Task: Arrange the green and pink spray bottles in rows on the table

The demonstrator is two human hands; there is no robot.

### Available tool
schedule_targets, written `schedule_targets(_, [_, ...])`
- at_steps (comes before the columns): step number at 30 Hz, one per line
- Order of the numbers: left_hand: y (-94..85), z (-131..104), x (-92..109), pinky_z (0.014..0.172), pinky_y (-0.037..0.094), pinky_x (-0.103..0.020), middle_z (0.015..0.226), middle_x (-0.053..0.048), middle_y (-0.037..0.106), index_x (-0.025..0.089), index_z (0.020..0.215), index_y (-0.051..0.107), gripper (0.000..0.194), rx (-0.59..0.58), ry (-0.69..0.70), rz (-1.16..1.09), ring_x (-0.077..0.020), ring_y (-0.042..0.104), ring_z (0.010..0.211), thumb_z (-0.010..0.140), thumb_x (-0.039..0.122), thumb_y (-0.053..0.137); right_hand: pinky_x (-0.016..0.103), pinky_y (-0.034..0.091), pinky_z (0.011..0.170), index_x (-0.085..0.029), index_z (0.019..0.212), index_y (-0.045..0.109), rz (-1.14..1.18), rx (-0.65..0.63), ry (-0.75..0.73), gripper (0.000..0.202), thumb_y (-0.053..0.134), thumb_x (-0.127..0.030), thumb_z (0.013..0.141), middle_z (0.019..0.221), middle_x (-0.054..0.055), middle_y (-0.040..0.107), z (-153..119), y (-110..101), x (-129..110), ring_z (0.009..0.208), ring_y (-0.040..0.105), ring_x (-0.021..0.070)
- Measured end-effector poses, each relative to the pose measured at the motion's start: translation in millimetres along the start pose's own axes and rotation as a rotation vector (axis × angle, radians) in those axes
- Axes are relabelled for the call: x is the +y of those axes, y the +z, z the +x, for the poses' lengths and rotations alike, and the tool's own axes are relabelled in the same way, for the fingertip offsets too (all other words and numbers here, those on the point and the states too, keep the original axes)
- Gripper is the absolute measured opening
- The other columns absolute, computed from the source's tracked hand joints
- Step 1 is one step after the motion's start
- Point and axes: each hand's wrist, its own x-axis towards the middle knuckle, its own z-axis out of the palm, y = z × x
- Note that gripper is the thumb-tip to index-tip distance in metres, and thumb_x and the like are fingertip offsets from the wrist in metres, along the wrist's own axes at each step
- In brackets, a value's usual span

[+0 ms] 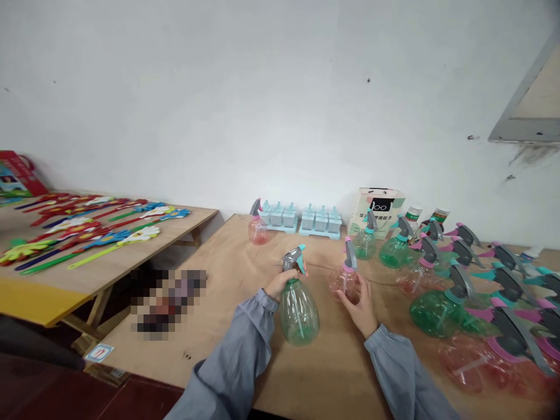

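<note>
The left hand point(282, 284) grips a green bottle point(300, 316) by the neck; the right hand point(363, 305) clasps a pink bottle point(338, 279). Other bottles point(437, 312) stand right on the worktop point(223, 280).

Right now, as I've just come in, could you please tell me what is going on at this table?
A person in grey sleeves is handling two spray bottles. The left hand grips the green spray bottle around its neck, while the right hand holds the pink spray bottle by its body. More green and pink spray bottles crowd the table's right side. Another pink one stands at the back, beside light-blue ice-pop molds.
</note>
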Motion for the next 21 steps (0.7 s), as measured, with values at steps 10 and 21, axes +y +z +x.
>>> schedule_targets(10, [4.4, 0.6, -2.5, 0.08, 0.045, -0.032, 0.077, -0.004, 0.072, 0.019, 0.07, 0.067, 0.017, 0.021, -0.009, -0.018, -0.0211, 0.065, 0.082, 0.056, 0.026, 0.062, 0.053, 0.048, 0.1, -0.02, 0.137, 0.044, 0.001, 0.01, -0.003, 0.071, 0.067, -0.057, 0.081, 0.121, 0.012, 0.052, -0.6, -0.9, -0.7, 0.113, 0.055, 0.0281])
schedule_targets(21, [8.4, -2.6, 0.8, 0.069, 0.045, -0.029, 0.094, -0.006, 0.074, 0.018, 0.091, 0.071, 0.034, -0.029, -0.074, -0.07, -0.0182, 0.063, 0.075, 0.059, 0.029, 0.064, 0.052, 0.048, 0.101, -0.021, 0.137, 0.045, 0.004, -0.001, 0.001, 0.071, 0.066, -0.059, 0.081, 0.12, 0.011, 0.052, -5.0, -0.3, -3.6, 0.113, 0.056, 0.0284])
